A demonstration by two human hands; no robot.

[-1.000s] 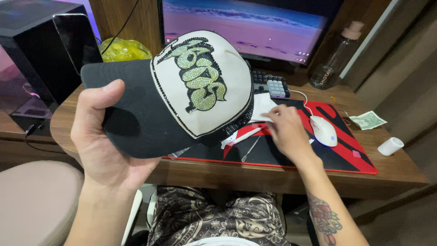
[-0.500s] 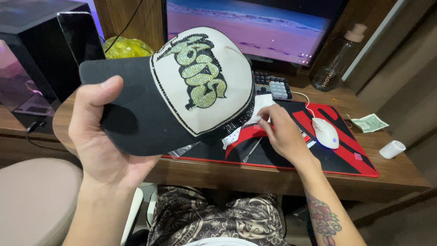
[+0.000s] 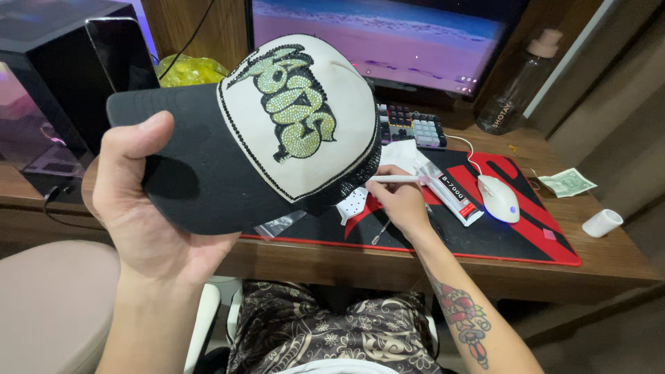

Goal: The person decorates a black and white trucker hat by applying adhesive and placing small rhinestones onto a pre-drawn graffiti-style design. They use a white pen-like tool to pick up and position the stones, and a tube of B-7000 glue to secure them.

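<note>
My left hand [image 3: 149, 208] holds up a black-and-white cap [image 3: 277, 131] by its black brim, thumb on top. The cap's white front panel carries a green rhinestone design edged with black stones. My right hand [image 3: 400, 201] rests low on the red-and-black desk mat [image 3: 512, 239], fingers closed on a thin white pen-like tool [image 3: 395, 179] that points left toward the cap's lower edge. A white glue tube [image 3: 454, 194] lies on the mat just right of that hand. A small clear bag [image 3: 277, 225] lies under the cap.
A white mouse [image 3: 499, 199] sits on the mat, with a keyboard [image 3: 409, 128] and a monitor [image 3: 395, 41] behind. A clear bottle [image 3: 516, 86], a banknote [image 3: 566, 183] and a small white cup [image 3: 603, 223] lie right. A black computer case [image 3: 55, 90] stands left.
The cap has lifted slightly and turned a little toward me. My right hand has drawn back toward the mat's front, still holding the white tool.
</note>
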